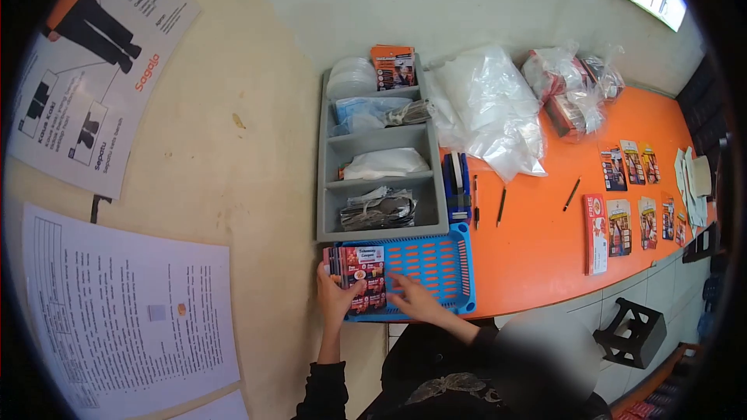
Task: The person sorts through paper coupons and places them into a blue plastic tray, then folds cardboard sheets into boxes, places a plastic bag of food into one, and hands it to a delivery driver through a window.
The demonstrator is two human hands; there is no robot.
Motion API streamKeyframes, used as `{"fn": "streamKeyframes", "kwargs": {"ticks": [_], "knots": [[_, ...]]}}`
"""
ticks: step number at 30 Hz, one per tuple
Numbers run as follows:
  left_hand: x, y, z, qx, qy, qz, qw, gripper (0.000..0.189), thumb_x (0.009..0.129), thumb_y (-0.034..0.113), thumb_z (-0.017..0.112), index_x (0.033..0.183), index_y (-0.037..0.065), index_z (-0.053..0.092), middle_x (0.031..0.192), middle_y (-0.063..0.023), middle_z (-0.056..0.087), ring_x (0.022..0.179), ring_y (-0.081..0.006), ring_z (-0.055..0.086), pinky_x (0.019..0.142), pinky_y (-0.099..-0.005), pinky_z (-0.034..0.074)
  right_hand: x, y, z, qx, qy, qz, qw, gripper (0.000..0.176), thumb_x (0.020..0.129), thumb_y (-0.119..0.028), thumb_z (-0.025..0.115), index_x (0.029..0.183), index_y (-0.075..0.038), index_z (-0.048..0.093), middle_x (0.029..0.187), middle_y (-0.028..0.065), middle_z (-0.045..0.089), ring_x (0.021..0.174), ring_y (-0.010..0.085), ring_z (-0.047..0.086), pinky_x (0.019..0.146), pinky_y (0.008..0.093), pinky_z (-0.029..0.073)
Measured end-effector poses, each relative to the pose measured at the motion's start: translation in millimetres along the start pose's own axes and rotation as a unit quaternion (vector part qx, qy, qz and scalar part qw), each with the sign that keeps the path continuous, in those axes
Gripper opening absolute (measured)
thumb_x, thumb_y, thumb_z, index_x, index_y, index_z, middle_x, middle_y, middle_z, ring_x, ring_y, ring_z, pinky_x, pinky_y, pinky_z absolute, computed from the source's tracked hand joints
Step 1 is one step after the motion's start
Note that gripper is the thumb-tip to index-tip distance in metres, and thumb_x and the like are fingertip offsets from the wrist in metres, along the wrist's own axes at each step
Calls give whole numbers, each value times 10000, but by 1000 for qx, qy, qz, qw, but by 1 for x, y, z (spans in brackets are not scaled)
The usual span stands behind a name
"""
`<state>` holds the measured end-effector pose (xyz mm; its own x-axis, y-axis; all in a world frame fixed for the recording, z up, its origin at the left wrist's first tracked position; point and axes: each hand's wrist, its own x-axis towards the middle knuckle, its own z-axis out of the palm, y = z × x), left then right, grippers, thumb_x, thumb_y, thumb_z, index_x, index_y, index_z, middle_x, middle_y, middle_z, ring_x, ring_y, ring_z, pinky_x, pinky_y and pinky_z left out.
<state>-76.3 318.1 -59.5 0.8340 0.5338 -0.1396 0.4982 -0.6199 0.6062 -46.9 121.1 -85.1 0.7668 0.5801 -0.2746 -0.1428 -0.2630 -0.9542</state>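
A stack of printed coupon cards [371,274] lies at the left end of a blue plastic basket [470,268]. My left hand [336,297] grips the stack's left edge, thumb over the top card and fingers behind it. Just right of the cards, my right hand [415,299] reaches over the basket with fingers apart, fingertips close to the stack's right edge. Slots in the basket floor show the orange table below.
Behind the basket stands a grey compartment tray [381,232] with bagged cutlery and cards. A blue tape dispenser [457,187], pens, clear plastic bags [494,101], wrapped bundles [572,89] and rows of cards [620,227] lie on the orange table [529,241].
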Motion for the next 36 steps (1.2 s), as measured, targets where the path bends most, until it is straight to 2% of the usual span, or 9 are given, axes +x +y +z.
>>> {"fn": "streamKeyframes", "kwargs": {"ticks": [9,16,18,20,22,28,31,33,36], "knots": [[1,9,-10,-119,-34,18,992,1012,502,298,851,1275,-28,285,1026,-144,529,840,-217,547,757,-341,457,42,5,33,-146,82,68,984,712,782,-300,607,1310,35,266,1108,235,477,965,366,527,831,417,450],[5,-5,-1,-52,54,116,990,955,524,260,849,1257,-43,317,1102,-193,496,865,-241,541,797,-337,447,40,24,37,-127,102,18,987,718,777,-240,599,1331,11,218,1119,220,457,984,376,507,816,411,454],[-2,28,-16,-168,-17,34,985,955,538,282,843,1259,-49,310,1173,-214,449,925,-265,537,842,-348,431,42,29,43,-110,118,26,987,756,763,-215,603,1351,-13,175,1118,230,456,1009,383,489,820,422,449],[-8,52,-31,-38,-27,16,999,960,568,304,825,1281,-49,289,1232,-228,406,1050,-282,499,918,-372,386,35,21,40,-114,148,-10,982,791,750,-195,608,1371,-51,140,1135,265,425,960,404,508,796,442,456],[-1,6,-14,98,90,74,988,906,659,296,756,1325,-40,241,1290,-222,377,1188,-284,407,986,-388,322,30,10,33,-104,117,47,987,804,745,-186,615,1381,-93,131,1166,296,377,890,422,530,761,460,465],[2,59,-6,29,269,198,942,643,818,274,622,1302,-12,311,1305,-220,351,1166,-372,380,1024,-426,252,5,-6,0,-62,41,8,997,655,766,-124,589,1336,-104,268,1154,276,383,821,371,562,716,439,472],[-27,134,-14,-252,68,204,944,522,862,183,544,1306,18,323,1333,-179,355,1247,-314,320,1042,-393,229,-20,-7,-25,-38,5,-54,998,521,791,-155,582,1273,-121,388,1040,198,470,799,304,572,683,405,472],[-58,189,-28,-378,-113,264,880,509,868,158,523,1312,21,315,1357,-171,334,1287,-295,276,1051,-383,223,-59,-37,-84,18,-51,-61,997,432,803,-162,578,1217,-109,465,918,127,533,766,246,572,673,372,470],[-102,251,-36,-436,-346,406,725,529,871,174,499,1335,39,284,1385,-166,303,1322,-292,217,1063,-381,202,-120,-33,-164,-17,72,-106,992,322,850,-148,538,1167,-98,526,882,44,579,782,122,549,683,272,460]]}}
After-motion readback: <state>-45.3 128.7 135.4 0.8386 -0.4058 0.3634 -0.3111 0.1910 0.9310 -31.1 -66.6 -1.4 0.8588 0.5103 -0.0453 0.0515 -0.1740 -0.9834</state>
